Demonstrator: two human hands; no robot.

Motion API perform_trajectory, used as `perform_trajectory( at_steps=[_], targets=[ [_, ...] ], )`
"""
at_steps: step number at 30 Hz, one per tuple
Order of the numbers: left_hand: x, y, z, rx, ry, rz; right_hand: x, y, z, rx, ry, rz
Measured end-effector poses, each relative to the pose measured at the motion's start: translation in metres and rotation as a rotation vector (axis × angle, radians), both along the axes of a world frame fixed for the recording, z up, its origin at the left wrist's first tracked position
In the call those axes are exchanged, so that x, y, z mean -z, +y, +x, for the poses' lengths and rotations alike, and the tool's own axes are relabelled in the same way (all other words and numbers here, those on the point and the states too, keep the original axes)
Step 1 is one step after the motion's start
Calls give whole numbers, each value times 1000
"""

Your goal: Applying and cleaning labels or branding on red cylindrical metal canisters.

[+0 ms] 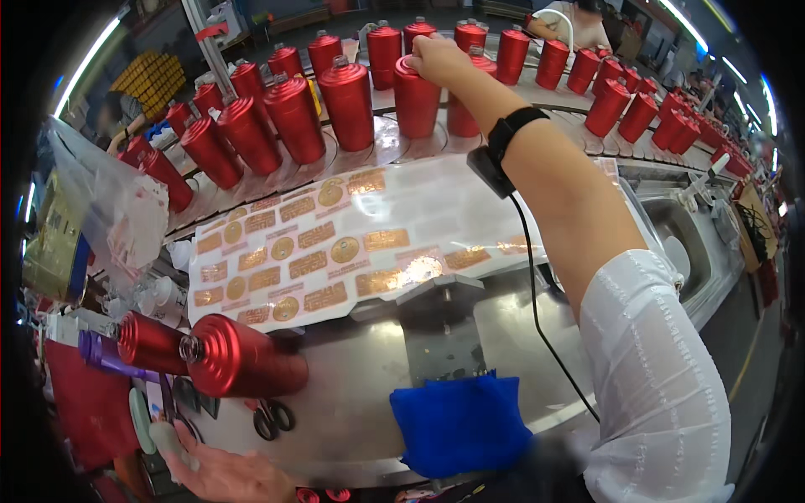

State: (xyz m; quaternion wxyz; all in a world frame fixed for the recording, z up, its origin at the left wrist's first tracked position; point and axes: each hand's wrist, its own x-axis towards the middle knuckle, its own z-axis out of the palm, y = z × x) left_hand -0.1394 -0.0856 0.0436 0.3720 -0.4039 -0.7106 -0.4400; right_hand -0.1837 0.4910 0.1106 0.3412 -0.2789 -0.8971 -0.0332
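My right hand (440,59) reaches far across the bench, its fingers closed round the top of a red metallic bottle (417,105). That bottle stands in a row of similar bottles on a slatted conveyor (369,134); its neck is hidden by my fingers. Low at the left, my left hand (226,471) is open, fingers spread and holding nothing, with a pale cover on one fingertip. Just beyond it, two red bottles (243,356) stand on the metal bench, near black-handled scissors (272,417).
A sheet of gold labels (306,243) covers the bench's far half. A folded blue cloth (459,423) lies at the front edge. A steel sink (683,222) is at the right, and a plastic bag (101,184) hangs at the left. Another person (574,25) sits beyond the conveyor.
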Motion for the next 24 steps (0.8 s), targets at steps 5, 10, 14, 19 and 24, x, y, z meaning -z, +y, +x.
perform_trajectory(
  at_steps=[5,10,14,19,24],
  targets=[
    [-3,21,34,343,62,-128,-22,-35,60,-228,141,26],
    [-27,73,53,628,-453,23,-109,-115,173,-468,200,-324],
    [-51,128,58,1039,-820,58,-119,-191,231,-674,198,-506],
    [-33,140,117,1455,-1415,13,-26,-260,252,-833,231,-895],
    [3,125,132,1195,-1835,-28,46,-280,270,-531,177,-1077]
  ],
)
